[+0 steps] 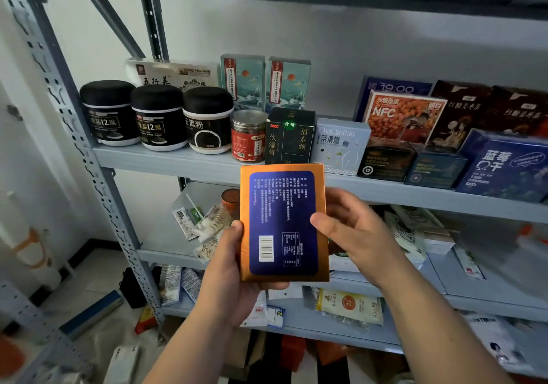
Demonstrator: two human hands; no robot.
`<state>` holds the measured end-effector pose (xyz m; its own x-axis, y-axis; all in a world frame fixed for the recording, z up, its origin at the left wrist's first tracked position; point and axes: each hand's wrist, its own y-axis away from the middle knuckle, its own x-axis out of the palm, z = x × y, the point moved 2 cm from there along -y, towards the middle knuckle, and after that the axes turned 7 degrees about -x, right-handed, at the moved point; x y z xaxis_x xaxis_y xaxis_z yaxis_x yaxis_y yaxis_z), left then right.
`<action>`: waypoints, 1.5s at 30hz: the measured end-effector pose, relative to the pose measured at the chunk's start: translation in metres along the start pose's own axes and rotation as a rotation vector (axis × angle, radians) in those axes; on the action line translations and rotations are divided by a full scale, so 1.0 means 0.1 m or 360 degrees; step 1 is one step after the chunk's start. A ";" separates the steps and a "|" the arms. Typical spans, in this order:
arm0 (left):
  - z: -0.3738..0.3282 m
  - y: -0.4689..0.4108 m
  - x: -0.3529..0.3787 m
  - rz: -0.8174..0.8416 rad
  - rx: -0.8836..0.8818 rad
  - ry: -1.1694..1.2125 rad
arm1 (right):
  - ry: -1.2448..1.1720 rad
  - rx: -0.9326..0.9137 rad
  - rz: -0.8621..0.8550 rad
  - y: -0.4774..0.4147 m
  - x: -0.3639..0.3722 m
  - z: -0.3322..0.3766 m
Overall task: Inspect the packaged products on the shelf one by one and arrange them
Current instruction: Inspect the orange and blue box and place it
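Though blurry, probably sachets [204,229] behind orange box [283,223].

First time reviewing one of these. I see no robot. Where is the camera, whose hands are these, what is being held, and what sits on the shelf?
There is no machine: a person works with bare hands, filmed by one wide-angle camera worn on the head, looking forward and down, so the arms enter from below. The left hand grips the lower left edge of an orange box, and the right hand pinches its right edge; its blue panel with a barcode faces the camera. Behind, the metal shelf carries three black-lidded jars, a small clear jar and a row of boxes. The shelf below holds loose sachets.
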<state>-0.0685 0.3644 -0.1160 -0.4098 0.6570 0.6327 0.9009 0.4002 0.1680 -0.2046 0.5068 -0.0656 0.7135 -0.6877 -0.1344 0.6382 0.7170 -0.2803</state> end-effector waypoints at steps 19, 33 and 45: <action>0.12 -0.09 0.01 0.0067 -0.0006 -0.0122 | 0.0017 -0.0245 -0.0151 0.14 0.21 0.14; 0.04 -0.17 -0.16 0.0226 0.0273 -0.0298 | -0.0113 -0.0271 0.0132 0.32 0.13 0.01; 0.09 0.02 0.08 0.0173 -0.0208 -0.0170 | 0.0015 0.0235 0.0230 0.28 0.16 -0.18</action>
<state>-0.0717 0.3763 -0.1176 -0.3160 0.7585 0.5700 0.9486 0.2416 0.2044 -0.1803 0.5135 -0.0928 0.7983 -0.5772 -0.1719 0.5656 0.8166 -0.1150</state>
